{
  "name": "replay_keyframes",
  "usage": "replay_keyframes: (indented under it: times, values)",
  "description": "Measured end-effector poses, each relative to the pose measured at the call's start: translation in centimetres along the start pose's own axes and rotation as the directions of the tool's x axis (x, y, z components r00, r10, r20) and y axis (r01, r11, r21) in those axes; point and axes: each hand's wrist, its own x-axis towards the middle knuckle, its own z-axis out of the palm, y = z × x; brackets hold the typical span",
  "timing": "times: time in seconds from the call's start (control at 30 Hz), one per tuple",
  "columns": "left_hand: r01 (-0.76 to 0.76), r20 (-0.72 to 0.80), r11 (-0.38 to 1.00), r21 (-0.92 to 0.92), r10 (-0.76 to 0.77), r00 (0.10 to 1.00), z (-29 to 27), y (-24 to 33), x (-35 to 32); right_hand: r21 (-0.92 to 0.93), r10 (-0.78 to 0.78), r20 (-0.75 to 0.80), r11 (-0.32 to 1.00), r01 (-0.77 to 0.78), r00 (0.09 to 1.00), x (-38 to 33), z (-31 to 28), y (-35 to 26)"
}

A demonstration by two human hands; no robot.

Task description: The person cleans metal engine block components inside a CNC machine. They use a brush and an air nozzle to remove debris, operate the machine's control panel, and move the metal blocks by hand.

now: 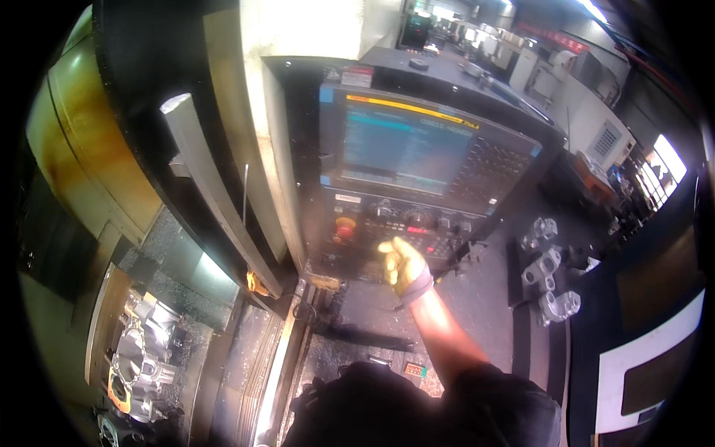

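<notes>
Hovering right hand: in a pale yellow glove, just in front of the lower edge of the button panel; whether the fingertips touch it cannot be told through the glare.
Grip: half open, fingers loosely bent toward the panel; no object is seen in it.
Left hand: out of view; its state cannot be told.
Button panel: directly beyond the fingers, below the lit screen, with small red lights and a row of knobs along its top.
Red stop button: at the panel's left side, near the fingertips. An accidental knock is possible if the hand strays left.
Key risk: a wrong key could be pressed; closely set keys, a thick glove and glare would be the causes.
Door handle: a long pale bar on the dark machine door, left of the panel and apart from the hand.
Castings, left: grey metal parts grouped inside the machine, among scattered chips. Should the machine start with a part badly seated, damage could follow; the seating cannot be verified from here.
Castings, right: several silvery parts in a row, well apart from the hand.
</notes>
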Motion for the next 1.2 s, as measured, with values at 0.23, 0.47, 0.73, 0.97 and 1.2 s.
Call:
replay_keyframes:
  times: [0.23,0.47,0.73,0.97,1.2]
  values:
    - [-0.466,0.093,0.607,0.644,0.543,0.835,2.3,-9.7,1.1,-0.192,-0.11,0.012,0.975,0.11,0.994,-2.5,-1.5,-4.7]
    - [0.093,-0.065,0.995,-0.044,-0.095,0.993,2.3,-11.8,-6.0,-0.233,0.429,-0.346,0.823,-0.519,0.835,-4.3,-13.9,10.8]
    - [0.266,-0.025,0.721,-0.64,-0.365,0.931,-0.2,-0.1,-22.2,-0.581,0.195,-0.518,0.635,-0.51,0.833,8.9,-25.3,22.5]
    - [0.368,-0.153,0.854,-0.368,-0.446,0.882,-2.5,3.9,-30.8,-0.809,0.04,-0.238,-0.561,-0.175,0.97,24.3,-30.7,25.4]
    - [0.556,-0.071,0.823,-0.115,-0.565,0.822,8.1,-2.1,-37.9,-0.817,-0.056,-0.308,-0.495,-0.294,0.95,28.5,-28.7,26.5]
